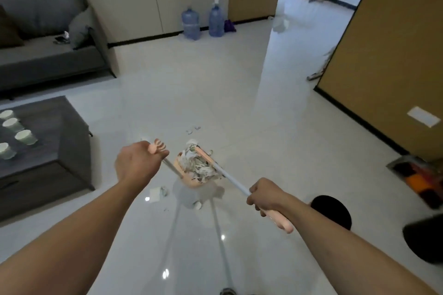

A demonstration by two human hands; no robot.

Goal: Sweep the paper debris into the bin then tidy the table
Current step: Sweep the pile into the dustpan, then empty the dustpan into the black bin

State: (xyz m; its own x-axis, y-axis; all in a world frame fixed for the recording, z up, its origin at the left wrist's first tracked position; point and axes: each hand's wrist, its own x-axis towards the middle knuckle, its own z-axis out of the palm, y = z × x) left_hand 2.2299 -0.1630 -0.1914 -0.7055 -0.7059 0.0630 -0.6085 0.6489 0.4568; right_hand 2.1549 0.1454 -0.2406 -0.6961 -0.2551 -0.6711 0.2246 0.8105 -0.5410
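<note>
My left hand (136, 163) grips the pink top of the dustpan handle (157, 148). The pink dustpan (189, 178) hangs above the glossy floor, filled with crumpled paper debris (199, 165). My right hand (263, 195) grips the white broom pole (231, 178) near its pink end (280, 221), and the pink broom head (203, 154) rests on the paper in the pan. Loose paper scraps lie on the floor below the pan (157, 194) and farther off (193, 129). A black round bin (332, 212) stands at my right.
A dark coffee table (55, 151) at the left carries several paper cups (25, 136). A grey sofa (45, 38) stands behind it. Two blue water jugs (203, 21) sit by the far wall. A wooden partition (388, 55) and coloured items (417, 179) are at the right.
</note>
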